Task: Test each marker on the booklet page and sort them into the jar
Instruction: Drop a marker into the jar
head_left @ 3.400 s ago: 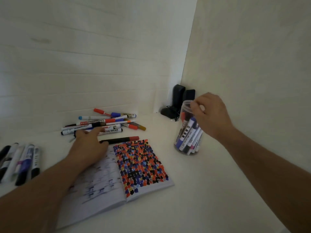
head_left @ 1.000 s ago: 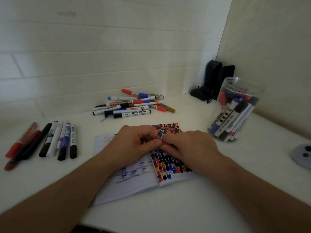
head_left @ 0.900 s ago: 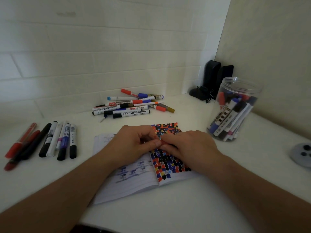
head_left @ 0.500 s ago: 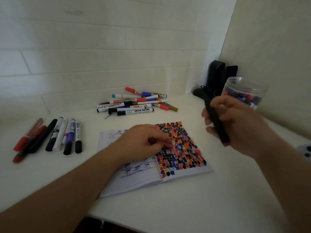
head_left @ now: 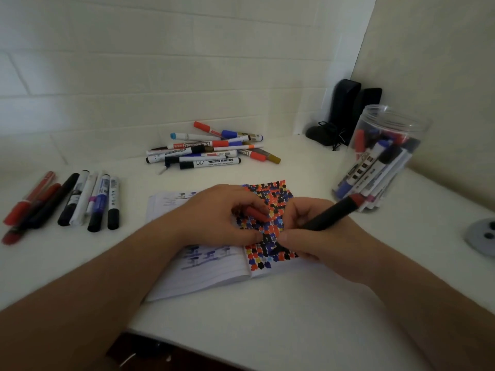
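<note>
An open booklet lies in front of me, its right page covered in red, blue and black dots. My right hand grips a black marker with a red end, its tip down on the dotted page. My left hand rests on the booklet and holds a red cap in curled fingers. A clear plastic jar with several markers stands to the right.
A loose pile of markers lies near the back wall. A row of several markers lies at the left. Black speakers stand in the corner. A grey round object sits at the right edge.
My right hand came back down from near the jar and set the black marker's tip on the dotted page. The left hand stayed on the booklet holding the red cap.
</note>
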The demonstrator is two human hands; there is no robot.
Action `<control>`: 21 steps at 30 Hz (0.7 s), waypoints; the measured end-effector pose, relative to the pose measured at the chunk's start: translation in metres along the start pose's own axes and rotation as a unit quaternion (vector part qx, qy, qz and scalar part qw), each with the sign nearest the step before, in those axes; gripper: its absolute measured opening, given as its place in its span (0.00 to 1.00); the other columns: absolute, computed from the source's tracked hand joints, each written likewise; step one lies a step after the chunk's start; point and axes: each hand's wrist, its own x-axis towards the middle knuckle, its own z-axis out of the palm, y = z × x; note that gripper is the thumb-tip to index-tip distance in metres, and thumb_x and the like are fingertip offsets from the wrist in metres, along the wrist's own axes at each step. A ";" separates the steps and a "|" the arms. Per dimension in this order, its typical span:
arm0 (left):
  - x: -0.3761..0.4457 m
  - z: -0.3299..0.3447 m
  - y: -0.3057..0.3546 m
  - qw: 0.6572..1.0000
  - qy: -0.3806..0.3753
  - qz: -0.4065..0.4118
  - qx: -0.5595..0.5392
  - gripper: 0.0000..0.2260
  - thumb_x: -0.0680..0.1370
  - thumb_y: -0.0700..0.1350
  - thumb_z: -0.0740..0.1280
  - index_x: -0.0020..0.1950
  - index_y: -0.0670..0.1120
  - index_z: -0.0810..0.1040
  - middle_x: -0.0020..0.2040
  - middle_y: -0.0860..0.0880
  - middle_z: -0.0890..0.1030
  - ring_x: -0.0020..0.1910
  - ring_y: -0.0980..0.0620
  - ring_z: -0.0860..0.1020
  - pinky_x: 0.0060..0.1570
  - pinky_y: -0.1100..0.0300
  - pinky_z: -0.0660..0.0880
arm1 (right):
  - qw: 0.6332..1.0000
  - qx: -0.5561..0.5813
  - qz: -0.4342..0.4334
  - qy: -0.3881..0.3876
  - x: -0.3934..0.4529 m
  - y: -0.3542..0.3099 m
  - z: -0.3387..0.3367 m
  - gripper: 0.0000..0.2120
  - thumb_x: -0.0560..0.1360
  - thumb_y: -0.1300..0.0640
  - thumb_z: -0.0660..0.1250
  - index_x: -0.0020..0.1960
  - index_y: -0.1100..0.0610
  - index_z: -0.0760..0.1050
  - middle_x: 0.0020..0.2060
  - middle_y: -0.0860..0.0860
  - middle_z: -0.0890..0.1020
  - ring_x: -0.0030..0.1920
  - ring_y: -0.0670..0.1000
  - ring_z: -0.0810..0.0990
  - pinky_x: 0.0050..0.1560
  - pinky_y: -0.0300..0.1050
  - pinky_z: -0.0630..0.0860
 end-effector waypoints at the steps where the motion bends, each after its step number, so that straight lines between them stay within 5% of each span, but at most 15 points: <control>1: 0.001 0.000 0.001 1.000 -0.004 -0.001 -0.002 0.22 0.69 0.64 0.75 0.61 0.61 0.80 0.52 0.65 0.83 0.55 0.64 0.80 0.58 0.53 0.78 | 0.999 -0.028 0.000 0.023 -0.001 0.000 0.002 0.12 0.73 0.63 0.76 0.35 0.56 0.75 0.27 0.51 0.74 0.28 0.46 0.71 0.28 0.38 0.69; 7: 0.002 0.000 0.000 1.000 -0.016 -0.010 -0.006 0.21 0.70 0.61 0.77 0.62 0.61 0.79 0.53 0.67 0.83 0.56 0.65 0.79 0.61 0.52 0.76 | 0.988 -0.079 0.031 0.126 0.001 0.005 0.008 0.14 0.72 0.64 0.75 0.33 0.60 0.72 0.27 0.53 0.74 0.28 0.48 0.73 0.29 0.40 0.72; 21: 0.002 0.001 -0.001 1.000 -0.016 -0.017 -0.001 0.22 0.70 0.59 0.78 0.63 0.62 0.79 0.52 0.68 0.83 0.56 0.66 0.78 0.60 0.52 0.76 | 0.986 -0.120 0.047 0.108 0.003 0.004 0.013 0.17 0.72 0.63 0.76 0.30 0.53 0.72 0.24 0.50 0.76 0.26 0.46 0.76 0.28 0.36 0.73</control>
